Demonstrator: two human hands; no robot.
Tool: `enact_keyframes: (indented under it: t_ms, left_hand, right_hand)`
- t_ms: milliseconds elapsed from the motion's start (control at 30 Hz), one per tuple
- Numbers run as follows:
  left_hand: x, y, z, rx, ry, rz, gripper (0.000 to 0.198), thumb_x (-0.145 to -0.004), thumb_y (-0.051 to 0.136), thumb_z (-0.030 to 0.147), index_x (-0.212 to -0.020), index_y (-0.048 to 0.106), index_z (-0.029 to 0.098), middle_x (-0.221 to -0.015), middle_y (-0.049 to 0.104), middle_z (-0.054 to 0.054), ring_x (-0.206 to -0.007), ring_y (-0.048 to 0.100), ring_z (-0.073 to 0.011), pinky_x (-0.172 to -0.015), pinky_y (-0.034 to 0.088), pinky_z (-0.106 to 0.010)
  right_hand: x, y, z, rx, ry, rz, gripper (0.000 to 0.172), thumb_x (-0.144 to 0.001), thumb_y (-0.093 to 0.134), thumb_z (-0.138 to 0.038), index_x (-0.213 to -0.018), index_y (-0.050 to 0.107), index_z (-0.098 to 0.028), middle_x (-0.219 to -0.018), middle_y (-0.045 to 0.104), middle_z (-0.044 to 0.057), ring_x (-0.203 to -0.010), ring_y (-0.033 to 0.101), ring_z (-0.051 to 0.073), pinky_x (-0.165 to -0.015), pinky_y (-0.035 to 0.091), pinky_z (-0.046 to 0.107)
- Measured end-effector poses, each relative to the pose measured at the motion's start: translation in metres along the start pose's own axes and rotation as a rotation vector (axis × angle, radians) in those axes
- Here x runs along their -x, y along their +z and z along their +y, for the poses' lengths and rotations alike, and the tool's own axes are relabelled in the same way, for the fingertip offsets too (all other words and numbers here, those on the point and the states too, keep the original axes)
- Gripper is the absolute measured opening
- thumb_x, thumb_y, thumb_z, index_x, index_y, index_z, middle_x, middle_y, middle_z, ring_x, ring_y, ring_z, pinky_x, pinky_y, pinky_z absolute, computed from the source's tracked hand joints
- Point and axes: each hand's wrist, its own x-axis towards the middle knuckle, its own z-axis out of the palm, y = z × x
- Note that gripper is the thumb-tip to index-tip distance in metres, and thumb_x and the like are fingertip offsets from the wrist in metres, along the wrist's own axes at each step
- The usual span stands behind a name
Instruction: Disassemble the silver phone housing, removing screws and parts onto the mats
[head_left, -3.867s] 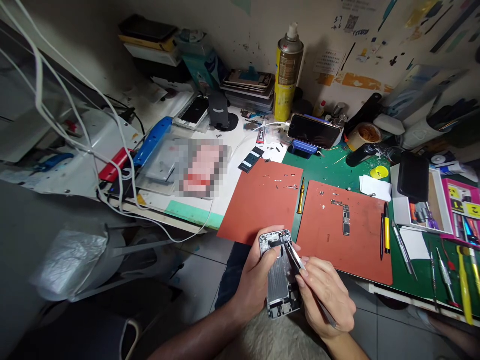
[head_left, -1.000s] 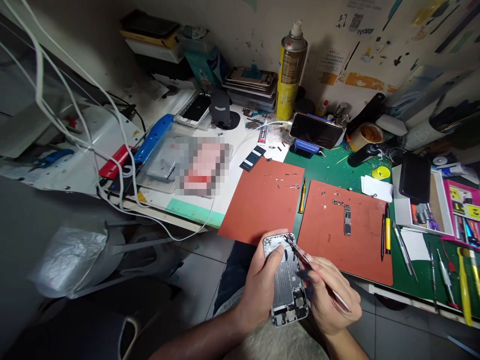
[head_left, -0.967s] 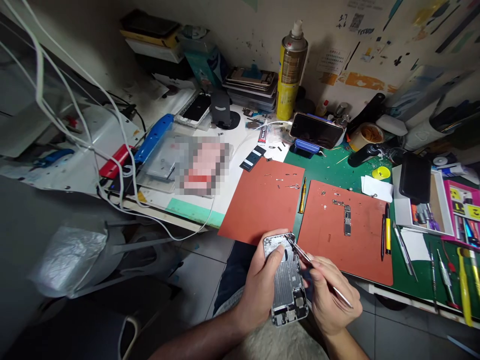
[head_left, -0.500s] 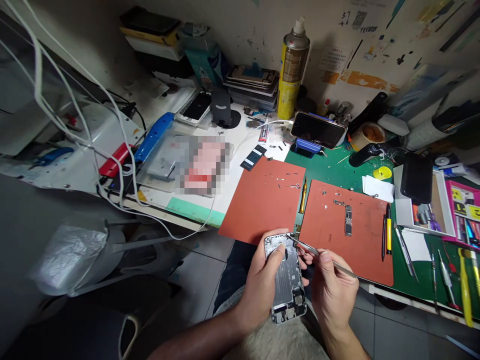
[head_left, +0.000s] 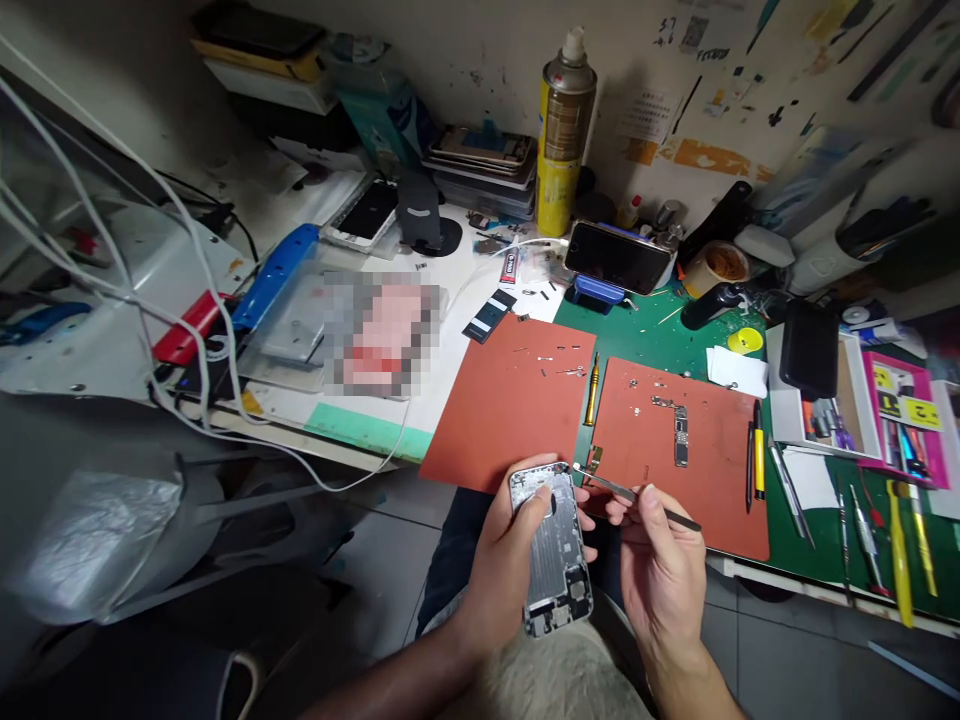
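An opened phone housing (head_left: 556, 565) lies tilted in my left hand (head_left: 504, 560), above my lap at the table's edge. My left thumb presses on its upper inside, and the fingers wrap round the far side. Silver tweezers (head_left: 619, 488) are pinched in my right hand (head_left: 664, 570), their tips pointing left, just off the housing's upper right corner. A tiny pale piece seems to sit at the tips, too small to name. Close beyond the tips, a small flex cable (head_left: 595, 460) rests at the mat's edge. A logic board (head_left: 680, 440) lies on the right red mat (head_left: 716, 500).
Tiny parts and screws dot the left red mat (head_left: 495, 420). Between the mats lies a gold screwdriver (head_left: 593, 390). Pens (head_left: 759, 450), spare tweezers (head_left: 791, 495) and more screwdrivers lie at right. A spray can (head_left: 564, 140) and a propped phone (head_left: 617, 257) stand behind. White cables (head_left: 150, 280) hang at left.
The tweezers' tips have come away from the housing's upper corner to just right of it. My left hand still holds the housing. The whole view has shifted slightly.
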Motion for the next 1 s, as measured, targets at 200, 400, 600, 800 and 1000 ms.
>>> enact_keyframes:
  t_ms: [200,400,600,800,1000]
  left_hand:
    - [-0.019,-0.013,0.017,-0.133,0.081,0.074,0.073,-0.085,0.081,0.039,-0.150,0.050,0.026,-0.112,0.079,-0.011,-0.089,0.081,-0.0285,-0.072,0.068,-0.039]
    - [-0.050,-0.033,0.035,-0.343,0.212,0.065,0.086,-0.086,0.082,0.041,-0.160,0.041,0.027,-0.115,0.077,-0.012,-0.082,0.082,-0.0306,-0.068,0.068,-0.043]
    - [-0.068,-0.049,0.043,-0.511,0.332,0.111,0.086,-0.087,0.082,0.041,-0.162,0.044,0.023,-0.121,0.078,-0.015,-0.096,0.080,-0.0345,-0.079,0.067,-0.045]
    - [-0.070,-0.054,0.048,-0.621,0.396,0.154,0.079,-0.086,0.081,0.039,-0.157,0.053,0.021,-0.123,0.078,-0.014,-0.105,0.077,-0.0348,-0.085,0.064,-0.045]
    - [-0.062,-0.058,0.053,-0.701,0.449,0.205,0.070,-0.088,0.078,0.038,-0.153,0.057,0.023,-0.127,0.077,-0.013,-0.115,0.074,-0.0362,-0.091,0.062,-0.046]
  right_hand:
    - [-0.031,-0.028,-0.005,0.366,-0.566,0.234,0.017,-0.092,0.085,-0.034,-0.097,0.084,-0.018,-0.086,0.083,0.008,-0.075,0.081,0.025,-0.073,0.068,0.039]
    - [-0.064,-0.045,-0.015,0.862,-1.205,-0.114,0.035,-0.092,0.079,-0.008,-0.122,0.080,-0.025,-0.101,0.084,0.005,-0.086,0.083,0.026,-0.079,0.070,0.042]
    - [-0.074,-0.040,-0.005,1.036,-1.476,-0.252,0.066,-0.088,0.083,-0.002,-0.149,0.064,-0.019,-0.108,0.084,0.011,-0.091,0.083,0.025,-0.076,0.071,0.037]
    - [-0.079,-0.007,-0.002,1.090,-1.478,-0.430,0.054,-0.095,0.079,-0.009,-0.146,0.065,-0.019,-0.119,0.082,0.014,-0.103,0.082,0.028,-0.083,0.071,0.040]
    - [-0.096,0.024,0.002,1.203,-1.527,-0.564,0.036,-0.102,0.067,-0.008,-0.136,0.071,-0.016,-0.122,0.081,0.017,-0.108,0.081,0.028,-0.086,0.070,0.041]
